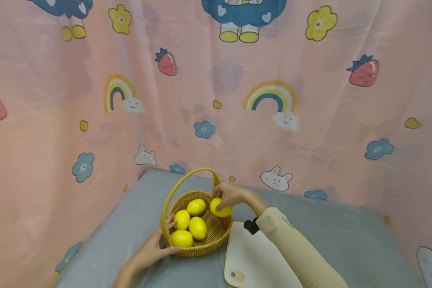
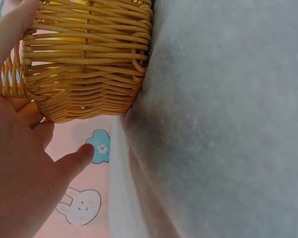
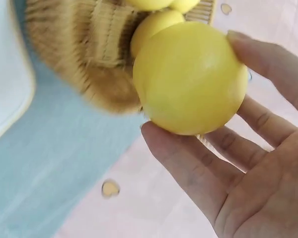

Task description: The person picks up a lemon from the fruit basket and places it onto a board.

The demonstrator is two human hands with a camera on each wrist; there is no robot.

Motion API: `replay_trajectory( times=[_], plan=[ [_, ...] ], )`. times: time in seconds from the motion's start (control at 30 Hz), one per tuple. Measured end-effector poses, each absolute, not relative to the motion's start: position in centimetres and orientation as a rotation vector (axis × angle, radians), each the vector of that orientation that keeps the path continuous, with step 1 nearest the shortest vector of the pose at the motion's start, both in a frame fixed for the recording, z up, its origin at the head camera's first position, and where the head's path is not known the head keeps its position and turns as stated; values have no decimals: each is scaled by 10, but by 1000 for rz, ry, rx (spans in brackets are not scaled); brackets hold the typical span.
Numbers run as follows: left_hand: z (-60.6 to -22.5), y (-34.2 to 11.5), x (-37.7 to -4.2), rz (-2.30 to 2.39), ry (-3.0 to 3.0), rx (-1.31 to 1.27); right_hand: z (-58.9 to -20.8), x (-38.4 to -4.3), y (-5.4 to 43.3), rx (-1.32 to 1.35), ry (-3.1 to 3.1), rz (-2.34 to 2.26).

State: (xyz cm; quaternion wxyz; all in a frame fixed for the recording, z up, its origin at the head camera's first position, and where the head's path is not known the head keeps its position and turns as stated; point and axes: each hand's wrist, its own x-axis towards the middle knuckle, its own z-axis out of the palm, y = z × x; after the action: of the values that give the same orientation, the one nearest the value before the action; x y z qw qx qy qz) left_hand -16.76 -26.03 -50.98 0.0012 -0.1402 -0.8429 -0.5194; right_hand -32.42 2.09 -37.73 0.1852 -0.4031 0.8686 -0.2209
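A round wicker basket (image 1: 201, 251) with a tall hoop handle stands on the grey-covered table, and several smooth yellow lemons (image 1: 197, 228) lie in its left part. My left hand (image 1: 149, 249) grips the basket's left side, a finger over the rim and the thumb along the front wall. The left wrist view shows that hand around the woven wall (image 2: 89, 69). Over the basket's right side, my right hand (image 1: 235, 195) holds one more lemon (image 3: 188, 79) between thumb and fingertips. In the right wrist view this lemon overlaps another lemon behind it.
A white board (image 1: 255, 256) with pale-edged rounded corners and a hole lies right of the basket, partly under the right forearm. The grey table cover (image 1: 331, 228) reaches back to a pink patterned curtain (image 1: 209, 156). The basket handle (image 1: 187, 176) arches high over the opening.
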Motion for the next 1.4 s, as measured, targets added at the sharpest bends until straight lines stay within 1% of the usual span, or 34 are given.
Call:
replay_trajectory(
  times=[0.27, 0.43, 0.6, 0.9, 1.1, 1.4],
  plan=[
    [-508, -264, -166, -1602, -2656, -407, -376, -325, 79, -974, 2458, -759],
    [-508, -265, -164, -1574, -2672, -387, -383, -319, 114, -886, 2494, -740],
    [-507, -266, -161, -1577, -2673, -358, -392, -311, 137, -835, 2467, -751],
    [-504, -263, -161, -1561, -2701, -361, -412, -297, 158, -831, 2516, -723],
    [-503, -259, -160, -1567, -2707, -362, -425, -287, 166, -723, 2533, -710],
    [-503, -252, -161, -1562, -2701, -415, -434, -273, 179, -647, 2569, -663]
  ],
)
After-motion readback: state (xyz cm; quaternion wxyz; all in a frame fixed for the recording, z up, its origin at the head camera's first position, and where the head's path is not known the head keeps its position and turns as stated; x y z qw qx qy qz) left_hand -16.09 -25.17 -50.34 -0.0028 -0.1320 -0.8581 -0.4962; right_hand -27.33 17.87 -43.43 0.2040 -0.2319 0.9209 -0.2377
